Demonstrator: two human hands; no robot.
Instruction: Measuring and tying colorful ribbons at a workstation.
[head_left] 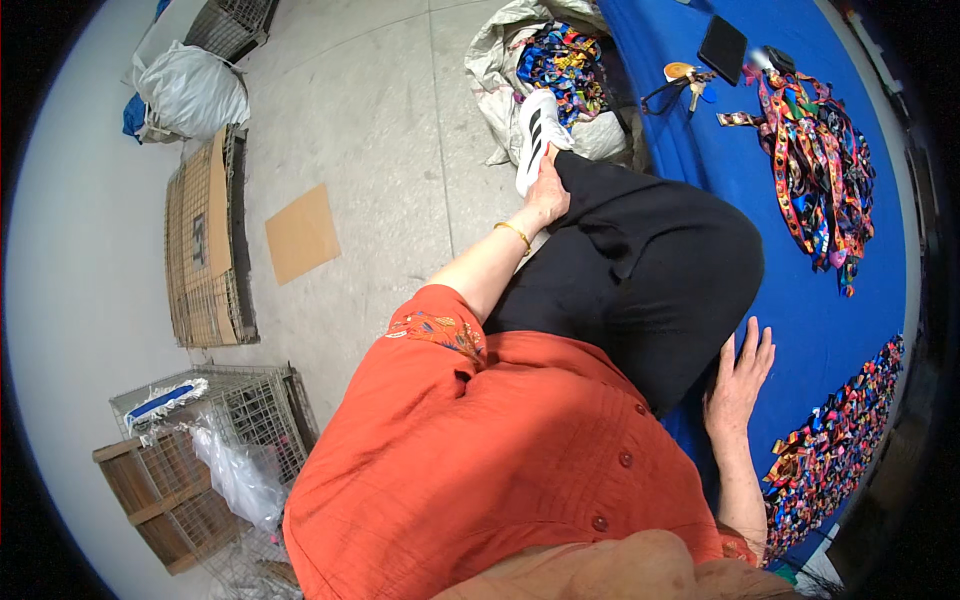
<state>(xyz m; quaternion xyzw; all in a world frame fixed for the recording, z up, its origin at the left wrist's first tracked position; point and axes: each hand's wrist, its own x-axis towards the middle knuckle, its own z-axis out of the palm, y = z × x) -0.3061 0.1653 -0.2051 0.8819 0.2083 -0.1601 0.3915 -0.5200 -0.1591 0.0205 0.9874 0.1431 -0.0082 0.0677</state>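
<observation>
"Step?"
"Seemingly steadying the white sneaker by the sack: left hand at its heel, grip unclear; right hand resting, fingers spread, on blue tabletop."
"Next?"
"Adjusting would need a firmer left hold."

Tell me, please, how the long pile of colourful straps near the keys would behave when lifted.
The straps would probably hang floppy, since they bend and overlap. They may tangle, because several lie crossed, with ends sticking out.

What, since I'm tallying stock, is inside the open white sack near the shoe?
Colourful straps show in the mouth of the white sack. The white shoe hides part; whatever lies beneath the top layer is covered.
</observation>
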